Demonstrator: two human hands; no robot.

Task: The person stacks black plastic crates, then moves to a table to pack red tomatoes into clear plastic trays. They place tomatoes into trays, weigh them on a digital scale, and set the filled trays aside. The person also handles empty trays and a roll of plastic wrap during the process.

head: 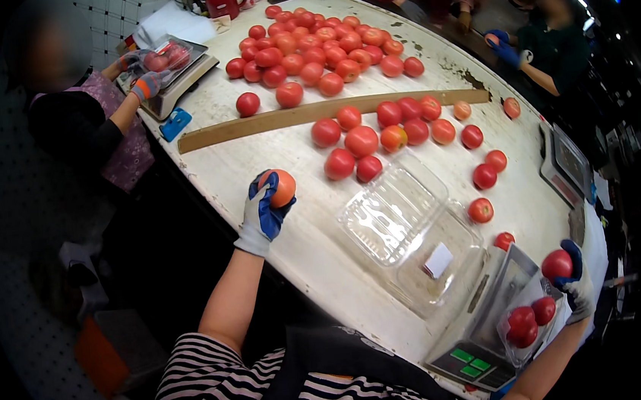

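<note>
My left hand (266, 204), in a grey glove with a blue coated palm, is closed around an orange-red tomato (279, 188) near the table's front edge. On the right, my gloved right hand (578, 286) grips a red tomato (556, 265) above a digital scale (471, 352) with lit green displays. A clear plastic container holding several tomatoes (521, 326) rests on that scale, just below this hand. Between my hands lie clear plastic clamshell containers (393, 211), with a small white folded paper (438, 260) on one.
A wooden strip (336, 114) divides the white table (313, 246). A large tomato pile (307, 47) lies beyond it; loose tomatoes (361, 141) lie nearer. At left, a co-worker handles a packed container (168, 56) on another scale (184, 83). A third scale (564, 161) stands at right.
</note>
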